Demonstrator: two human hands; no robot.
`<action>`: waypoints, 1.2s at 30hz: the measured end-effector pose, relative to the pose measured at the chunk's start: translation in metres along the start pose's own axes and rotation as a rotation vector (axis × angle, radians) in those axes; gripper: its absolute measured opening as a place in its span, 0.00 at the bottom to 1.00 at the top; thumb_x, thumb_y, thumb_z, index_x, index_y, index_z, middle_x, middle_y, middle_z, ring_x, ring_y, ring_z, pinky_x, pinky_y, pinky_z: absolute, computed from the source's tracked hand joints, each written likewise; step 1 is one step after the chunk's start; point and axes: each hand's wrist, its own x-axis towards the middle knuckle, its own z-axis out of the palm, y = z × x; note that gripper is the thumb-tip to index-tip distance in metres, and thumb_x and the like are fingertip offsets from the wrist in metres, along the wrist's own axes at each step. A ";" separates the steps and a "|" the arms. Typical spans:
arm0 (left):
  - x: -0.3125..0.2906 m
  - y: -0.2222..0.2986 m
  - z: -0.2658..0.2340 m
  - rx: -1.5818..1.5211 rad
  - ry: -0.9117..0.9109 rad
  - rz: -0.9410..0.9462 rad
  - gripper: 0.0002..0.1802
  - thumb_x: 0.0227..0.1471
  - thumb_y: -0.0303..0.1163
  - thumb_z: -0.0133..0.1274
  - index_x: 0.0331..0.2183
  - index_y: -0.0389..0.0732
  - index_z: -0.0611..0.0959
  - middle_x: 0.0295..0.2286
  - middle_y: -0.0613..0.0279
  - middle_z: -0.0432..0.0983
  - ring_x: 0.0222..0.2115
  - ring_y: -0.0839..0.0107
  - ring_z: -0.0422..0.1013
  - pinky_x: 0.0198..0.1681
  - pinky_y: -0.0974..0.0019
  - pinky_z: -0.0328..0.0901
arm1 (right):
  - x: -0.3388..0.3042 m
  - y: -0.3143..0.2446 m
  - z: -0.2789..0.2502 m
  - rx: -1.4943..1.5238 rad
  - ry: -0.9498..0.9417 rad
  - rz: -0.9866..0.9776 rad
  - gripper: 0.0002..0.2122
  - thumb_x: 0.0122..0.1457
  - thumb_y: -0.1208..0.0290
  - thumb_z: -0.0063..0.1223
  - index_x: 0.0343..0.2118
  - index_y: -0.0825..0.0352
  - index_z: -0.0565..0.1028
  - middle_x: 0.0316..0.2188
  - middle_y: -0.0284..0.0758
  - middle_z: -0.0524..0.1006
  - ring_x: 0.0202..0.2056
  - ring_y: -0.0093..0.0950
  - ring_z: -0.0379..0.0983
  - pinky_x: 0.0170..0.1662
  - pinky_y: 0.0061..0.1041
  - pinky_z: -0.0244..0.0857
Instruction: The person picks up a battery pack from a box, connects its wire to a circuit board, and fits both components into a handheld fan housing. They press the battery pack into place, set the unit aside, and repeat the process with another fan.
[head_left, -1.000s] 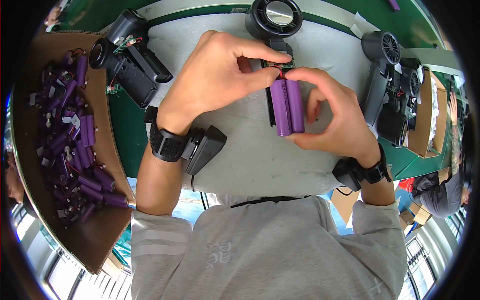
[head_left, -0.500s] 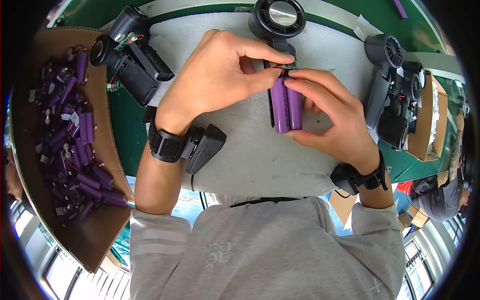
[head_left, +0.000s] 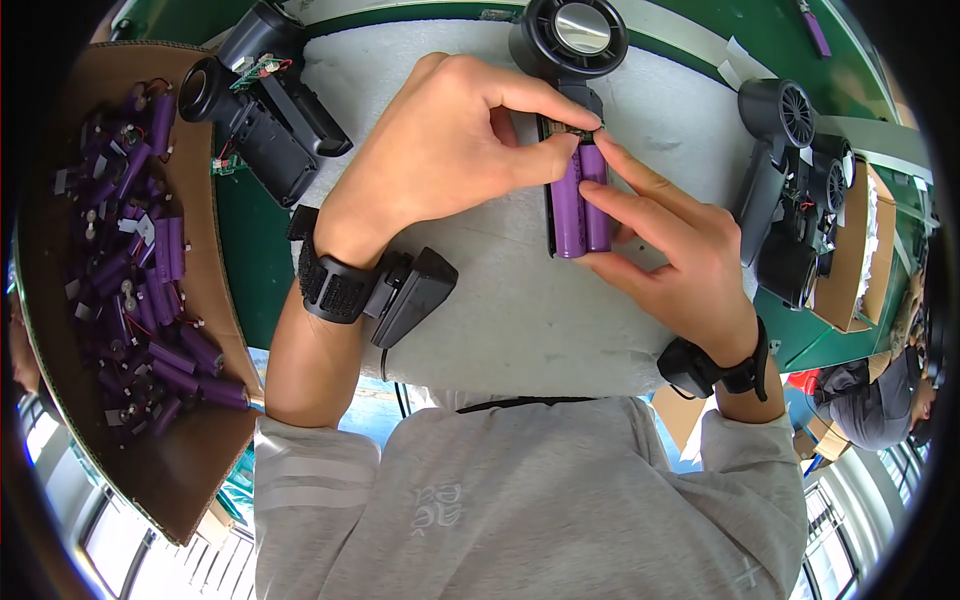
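Observation:
A black handheld fan (head_left: 548, 48) lies on a pale foam pad, its round head pointing away from me and its handle open. Two purple battery cells (head_left: 568, 215), side by side as one pack, sit in the handle. A small green circuit board (head_left: 560, 128) shows at their far end, partly covered by fingers. My left hand (head_left: 455, 140) is closed there, its thumb and index finger pinching around the board; what sits between the tips is hidden. My right hand (head_left: 675, 245) grips the pack, thumb at its near end, index fingertip reaching to the left index fingertip.
A cardboard box (head_left: 190, 480) full of purple battery packs stands at left. Opened black fan housings (head_left: 275, 150) with loose boards lie beside it. More fans (head_left: 775, 115) and a small carton (head_left: 860, 260) are at right. A lone purple battery (head_left: 816, 35) lies far right.
My right index finger has slid from the far end of the cells up to the left fingertips at the board. The fan and both hands sit slightly further right in view.

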 end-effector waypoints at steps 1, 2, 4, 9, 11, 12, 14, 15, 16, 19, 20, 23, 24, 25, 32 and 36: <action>0.000 0.001 0.000 -0.001 0.001 -0.001 0.12 0.40 0.30 0.60 0.33 0.44 0.88 0.19 0.60 0.78 0.16 0.77 0.68 0.22 0.73 0.64 | 0.000 0.000 -0.001 0.008 -0.011 -0.001 0.22 0.38 0.79 0.70 0.42 0.68 0.78 0.53 0.46 0.72 0.36 0.30 0.80 0.33 0.22 0.77; 0.000 0.002 -0.001 0.028 -0.024 -0.008 0.12 0.42 0.27 0.60 0.35 0.43 0.87 0.20 0.63 0.78 0.18 0.80 0.68 0.22 0.75 0.63 | 0.000 0.001 -0.002 0.017 -0.022 -0.003 0.23 0.38 0.79 0.70 0.42 0.68 0.78 0.53 0.46 0.72 0.35 0.30 0.80 0.33 0.22 0.77; -0.001 0.005 -0.003 0.086 -0.075 -0.021 0.12 0.46 0.21 0.59 0.37 0.40 0.86 0.21 0.68 0.77 0.21 0.87 0.68 0.23 0.80 0.62 | 0.000 0.001 0.000 0.000 -0.010 -0.020 0.22 0.38 0.79 0.70 0.41 0.68 0.78 0.52 0.45 0.73 0.34 0.30 0.80 0.32 0.22 0.77; -0.001 0.003 -0.004 0.070 -0.080 -0.018 0.12 0.47 0.22 0.59 0.37 0.41 0.86 0.22 0.68 0.78 0.21 0.87 0.68 0.23 0.80 0.63 | 0.003 -0.001 0.002 -0.021 0.021 -0.043 0.18 0.38 0.79 0.70 0.36 0.68 0.78 0.51 0.43 0.74 0.32 0.28 0.79 0.31 0.22 0.74; 0.000 0.004 -0.006 0.056 -0.103 -0.024 0.13 0.46 0.22 0.61 0.38 0.41 0.86 0.23 0.68 0.78 0.22 0.86 0.69 0.24 0.79 0.64 | 0.003 -0.001 0.002 -0.015 0.023 -0.037 0.18 0.37 0.79 0.71 0.35 0.68 0.78 0.50 0.42 0.74 0.32 0.27 0.78 0.31 0.22 0.74; 0.000 0.004 -0.006 0.049 -0.115 -0.027 0.14 0.46 0.22 0.62 0.39 0.41 0.86 0.24 0.68 0.79 0.22 0.86 0.70 0.25 0.79 0.64 | 0.003 0.000 0.002 0.002 0.029 -0.027 0.18 0.37 0.79 0.71 0.35 0.68 0.77 0.51 0.41 0.73 0.33 0.27 0.78 0.31 0.22 0.73; -0.001 0.001 -0.004 0.000 -0.099 -0.034 0.15 0.43 0.25 0.64 0.38 0.42 0.86 0.23 0.66 0.78 0.21 0.83 0.69 0.24 0.77 0.64 | 0.004 0.001 0.003 0.037 0.041 -0.007 0.19 0.36 0.80 0.71 0.35 0.67 0.75 0.51 0.39 0.71 0.35 0.27 0.77 0.31 0.22 0.72; -0.001 0.000 -0.003 -0.046 -0.083 -0.041 0.16 0.40 0.29 0.66 0.37 0.43 0.87 0.21 0.65 0.78 0.20 0.81 0.68 0.24 0.75 0.63 | 0.005 0.000 0.003 0.038 0.039 -0.009 0.19 0.36 0.80 0.71 0.35 0.67 0.75 0.51 0.39 0.71 0.35 0.27 0.77 0.31 0.22 0.72; -0.001 -0.001 -0.003 -0.093 -0.068 -0.048 0.17 0.37 0.33 0.68 0.36 0.45 0.87 0.20 0.63 0.77 0.18 0.78 0.67 0.23 0.73 0.62 | 0.006 -0.001 0.004 0.069 0.050 0.013 0.21 0.36 0.80 0.71 0.36 0.67 0.75 0.52 0.40 0.70 0.36 0.27 0.76 0.31 0.21 0.72; -0.001 -0.001 -0.006 -0.098 -0.087 -0.088 0.19 0.36 0.33 0.70 0.36 0.45 0.87 0.20 0.64 0.77 0.18 0.79 0.66 0.24 0.73 0.62 | 0.007 -0.004 0.003 0.131 0.070 0.059 0.24 0.35 0.81 0.70 0.39 0.67 0.74 0.54 0.40 0.68 0.38 0.27 0.76 0.30 0.21 0.72; -0.001 -0.001 -0.006 -0.102 -0.100 -0.107 0.20 0.35 0.33 0.70 0.36 0.45 0.87 0.20 0.64 0.77 0.18 0.79 0.66 0.24 0.72 0.62 | 0.008 -0.004 0.001 0.141 0.055 0.083 0.25 0.35 0.82 0.70 0.40 0.67 0.73 0.55 0.40 0.67 0.38 0.26 0.76 0.30 0.21 0.73; -0.002 -0.002 -0.003 -0.138 -0.096 -0.124 0.20 0.35 0.32 0.70 0.36 0.45 0.87 0.20 0.65 0.76 0.18 0.79 0.66 0.23 0.72 0.62 | 0.009 -0.006 -0.001 0.162 0.025 0.134 0.27 0.35 0.83 0.69 0.43 0.67 0.72 0.55 0.40 0.66 0.37 0.26 0.76 0.31 0.22 0.74; -0.002 -0.002 -0.002 -0.155 -0.093 -0.131 0.20 0.35 0.32 0.70 0.36 0.45 0.87 0.19 0.65 0.76 0.18 0.79 0.65 0.23 0.72 0.61 | 0.011 -0.006 -0.002 0.170 0.011 0.145 0.28 0.35 0.84 0.68 0.44 0.66 0.72 0.55 0.40 0.66 0.37 0.26 0.76 0.31 0.22 0.74; -0.002 -0.001 -0.003 -0.158 -0.094 -0.132 0.20 0.35 0.32 0.70 0.36 0.45 0.87 0.19 0.65 0.76 0.18 0.79 0.65 0.23 0.72 0.61 | 0.013 -0.007 -0.003 0.178 -0.003 0.156 0.28 0.35 0.85 0.68 0.45 0.66 0.72 0.55 0.40 0.66 0.37 0.26 0.76 0.32 0.23 0.75; 0.000 0.008 -0.005 -0.051 -0.162 -0.153 0.20 0.41 0.22 0.67 0.41 0.39 0.84 0.26 0.68 0.79 0.23 0.86 0.68 0.25 0.78 0.62 | 0.022 -0.009 -0.006 0.190 -0.049 0.217 0.32 0.34 0.88 0.65 0.48 0.64 0.72 0.55 0.38 0.65 0.36 0.25 0.75 0.33 0.23 0.76; 0.002 0.005 -0.005 -0.064 -0.122 -0.167 0.21 0.40 0.21 0.67 0.40 0.40 0.85 0.26 0.69 0.79 0.22 0.86 0.67 0.24 0.78 0.61 | 0.026 -0.011 -0.007 0.192 -0.067 0.248 0.33 0.34 0.88 0.65 0.49 0.63 0.72 0.55 0.37 0.64 0.36 0.25 0.75 0.33 0.23 0.76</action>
